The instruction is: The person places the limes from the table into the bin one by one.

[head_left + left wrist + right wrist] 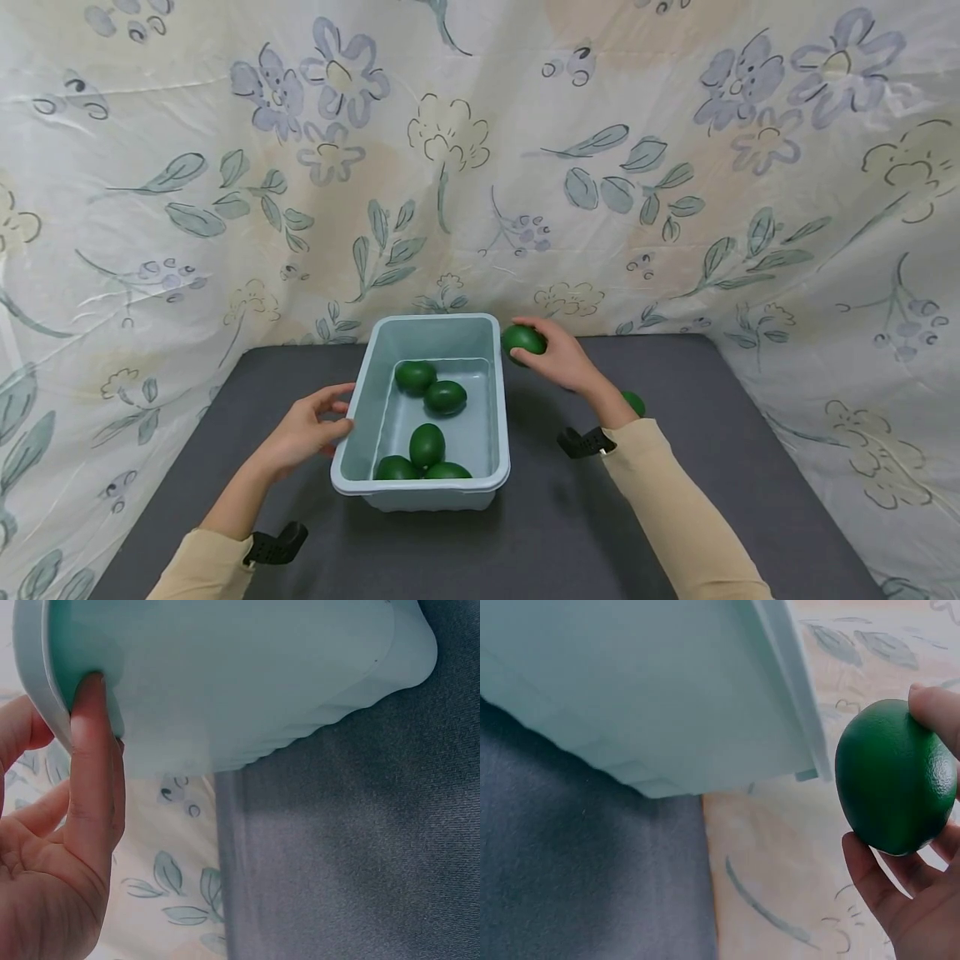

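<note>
Left: your left hand (306,429) has its fingers fairly straight, touching the outer wall under the rim of the pale bin (435,337), thumb at the rim; presumably this steadies the bin. The bin stands upright on the grey worktop (540,525) between your arms, likely for reach from either side. Inside, five green fruits (446,397): two adjacent toward the far end, three clustered near you. Right: your right hand (558,358) pinches a held fruit (521,339) between thumb and fingers, just outside the bin's right rim; gripping opposite sides probably keeps the smooth oval from slipping. Farther right, a loose fruit (634,403) lies on the worktop, partly hidden by your forearm.
</note>
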The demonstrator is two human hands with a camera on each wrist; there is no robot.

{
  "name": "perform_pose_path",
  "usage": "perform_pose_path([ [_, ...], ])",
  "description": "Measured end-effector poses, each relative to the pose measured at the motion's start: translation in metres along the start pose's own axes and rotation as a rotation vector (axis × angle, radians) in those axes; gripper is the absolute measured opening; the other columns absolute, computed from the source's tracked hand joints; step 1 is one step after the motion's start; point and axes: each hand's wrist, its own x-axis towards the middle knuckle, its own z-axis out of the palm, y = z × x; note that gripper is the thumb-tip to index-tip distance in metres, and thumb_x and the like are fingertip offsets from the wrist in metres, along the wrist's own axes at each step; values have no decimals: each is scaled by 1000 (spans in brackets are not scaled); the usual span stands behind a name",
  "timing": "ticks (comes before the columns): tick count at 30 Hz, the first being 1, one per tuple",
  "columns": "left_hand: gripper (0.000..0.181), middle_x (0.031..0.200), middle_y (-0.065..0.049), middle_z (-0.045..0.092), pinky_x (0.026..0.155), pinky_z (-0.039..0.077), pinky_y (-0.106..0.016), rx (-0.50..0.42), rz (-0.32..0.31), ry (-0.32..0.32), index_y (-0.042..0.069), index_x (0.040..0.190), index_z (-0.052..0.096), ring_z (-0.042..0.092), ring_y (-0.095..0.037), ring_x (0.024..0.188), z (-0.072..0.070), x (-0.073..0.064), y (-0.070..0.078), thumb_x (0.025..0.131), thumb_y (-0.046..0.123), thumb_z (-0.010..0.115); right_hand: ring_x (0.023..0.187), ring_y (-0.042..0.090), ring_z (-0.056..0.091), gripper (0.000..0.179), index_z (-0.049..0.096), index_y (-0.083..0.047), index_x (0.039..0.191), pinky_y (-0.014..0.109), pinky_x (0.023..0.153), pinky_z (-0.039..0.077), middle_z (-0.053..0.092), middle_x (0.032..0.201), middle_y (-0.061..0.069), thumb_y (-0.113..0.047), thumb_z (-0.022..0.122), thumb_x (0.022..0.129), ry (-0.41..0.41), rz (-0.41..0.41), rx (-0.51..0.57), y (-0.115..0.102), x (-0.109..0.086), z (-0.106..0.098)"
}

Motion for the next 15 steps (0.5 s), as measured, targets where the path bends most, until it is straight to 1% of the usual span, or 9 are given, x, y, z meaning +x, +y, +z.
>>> perform_pose_path([
  [4,59,117,-23,48,61,56,-39,-3,0,-3,7,140,33,63,-24,83,0,0,0,86,8,58,103,24,54,52,48,-16,133,40,79,48,49,130,7,-29,65,85,-10,-19,11,-9,3,-3],
  [10,59,117,-23,48,61,56,-39,-2,-1,-11,8,140,33,63,-25,83,-1,0,0,86,9,58,103,23,54,51,49,-12,132,40,81,48,49,130,7,-26,65,85,-18,-52,34,-21,8,-3],
  [15,59,116,-23,47,61,56,-39,-3,-1,-15,8,140,33,63,-25,82,-2,0,-1,87,9,58,103,23,54,51,49,-11,132,39,80,49,50,129,8,-25,65,85,-29,-55,40,-30,12,0],
])
